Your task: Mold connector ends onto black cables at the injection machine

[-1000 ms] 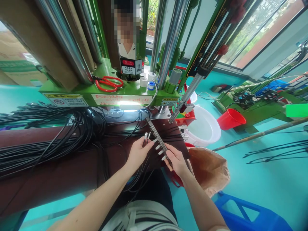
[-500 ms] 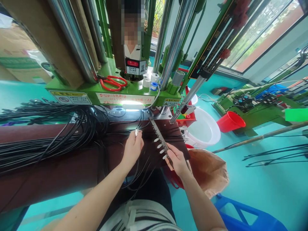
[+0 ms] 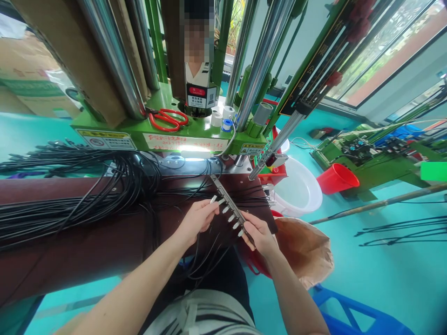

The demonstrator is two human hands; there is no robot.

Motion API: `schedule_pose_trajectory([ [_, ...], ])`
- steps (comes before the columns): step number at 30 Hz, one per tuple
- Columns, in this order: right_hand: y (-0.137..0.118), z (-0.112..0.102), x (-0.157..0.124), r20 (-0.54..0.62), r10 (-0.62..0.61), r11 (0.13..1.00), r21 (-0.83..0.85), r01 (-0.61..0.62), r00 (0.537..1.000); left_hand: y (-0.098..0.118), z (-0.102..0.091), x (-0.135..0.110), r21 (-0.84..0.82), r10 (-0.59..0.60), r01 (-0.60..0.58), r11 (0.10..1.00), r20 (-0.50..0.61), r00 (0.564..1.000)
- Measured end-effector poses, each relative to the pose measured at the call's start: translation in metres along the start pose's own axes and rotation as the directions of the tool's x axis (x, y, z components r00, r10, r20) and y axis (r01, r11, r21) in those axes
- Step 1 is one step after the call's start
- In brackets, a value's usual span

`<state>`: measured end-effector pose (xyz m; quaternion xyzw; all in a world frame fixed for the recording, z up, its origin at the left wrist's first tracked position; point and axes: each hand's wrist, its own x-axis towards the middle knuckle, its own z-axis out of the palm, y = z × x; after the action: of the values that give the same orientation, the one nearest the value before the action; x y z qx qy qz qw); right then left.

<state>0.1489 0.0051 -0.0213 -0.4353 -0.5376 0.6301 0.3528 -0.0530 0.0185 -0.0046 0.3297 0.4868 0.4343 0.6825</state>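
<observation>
My right hand (image 3: 257, 233) grips the near end of a long metal fixture bar (image 3: 226, 204) that carries several small silver connectors along its left side. My left hand (image 3: 196, 217) pinches a silver connector plug (image 3: 213, 199) on a black cable and holds it against the bar's far end. Both hands hover over a dark red bench top (image 3: 104, 232). Black cables hang from the connectors down past my lap.
A large bundle of black cables (image 3: 70, 186) lies across the bench at left. A green press machine (image 3: 167, 130) with steel columns, red scissors (image 3: 166, 118) and tape rolls stands behind. A white basin (image 3: 300, 190), red bucket (image 3: 337, 179), brown bag (image 3: 303, 246) and blue stool (image 3: 349, 311) sit at right.
My left hand drew away to the left with a plug, then came back right and now holds the plug at the bar. My right hand kept its grip on the bar.
</observation>
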Motion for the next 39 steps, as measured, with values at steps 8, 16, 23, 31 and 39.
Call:
schedule_pose_trajectory([
  [8,-0.003,0.005,-0.002,0.023,-0.005,0.986,-0.164,0.009,1.000,0.000,0.004,-0.004,0.224,0.106,-0.077,0.971,-0.117,0.988],
  [16,0.001,-0.001,-0.001,0.026,0.028,0.994,-0.106,-0.025,0.999,0.013,-0.014,-0.001,0.441,0.218,-0.199,0.875,0.009,0.976],
  [23,-0.002,-0.002,-0.001,0.071,0.026,0.993,-0.118,-0.017,0.997,0.012,-0.019,0.004,0.600,0.289,-0.314,0.735,0.142,0.947],
  [31,-0.008,0.004,-0.003,0.097,0.017,0.953,-0.303,0.013,0.995,0.019,-0.022,0.002,0.542,0.173,-0.221,0.811,0.139,0.975],
  [39,-0.024,0.003,-0.006,0.109,0.051,0.931,-0.364,-0.008,0.993,0.017,-0.025,0.003,0.585,0.111,-0.173,0.792,0.140,0.984],
])
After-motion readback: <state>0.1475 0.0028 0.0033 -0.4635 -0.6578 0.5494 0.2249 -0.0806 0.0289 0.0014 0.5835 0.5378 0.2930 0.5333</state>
